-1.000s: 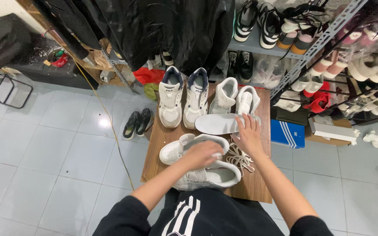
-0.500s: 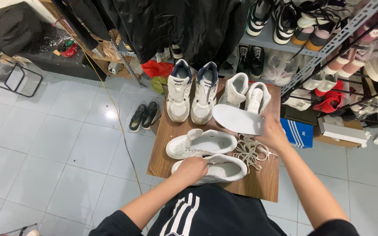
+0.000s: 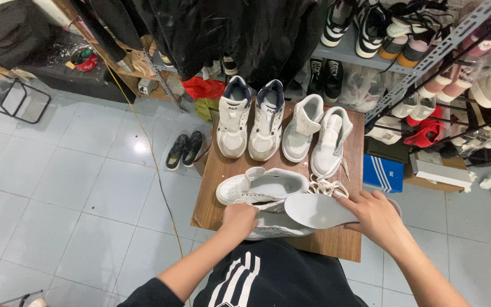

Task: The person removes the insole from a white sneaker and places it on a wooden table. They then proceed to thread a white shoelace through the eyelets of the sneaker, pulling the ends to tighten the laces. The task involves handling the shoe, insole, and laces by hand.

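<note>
My right hand (image 3: 375, 216) holds a light grey insole (image 3: 319, 210) flat over the near part of a small wooden table (image 3: 217, 193). My left hand (image 3: 240, 219) grips a white sneaker (image 3: 277, 227) lying on its side at the table's near edge. Just beyond it rests a second white sneaker (image 3: 259, 186), also on its side. Loose white laces (image 3: 328, 186) lie beside that shoe, under the far edge of the insole.
A white-and-navy sneaker pair (image 3: 251, 122) and a white high-top pair (image 3: 316, 133) stand at the table's far end. Black shoes (image 3: 184, 150) sit on the tiled floor at left. A blue shoebox (image 3: 383, 173) and a loaded shoe rack (image 3: 427, 62) are at right. Dark clothes (image 3: 228, 28) hang behind.
My right hand has brought the insole from the far middle of the table down to the near sneaker. My left hand stays on that sneaker. The camera has tilted nearer.
</note>
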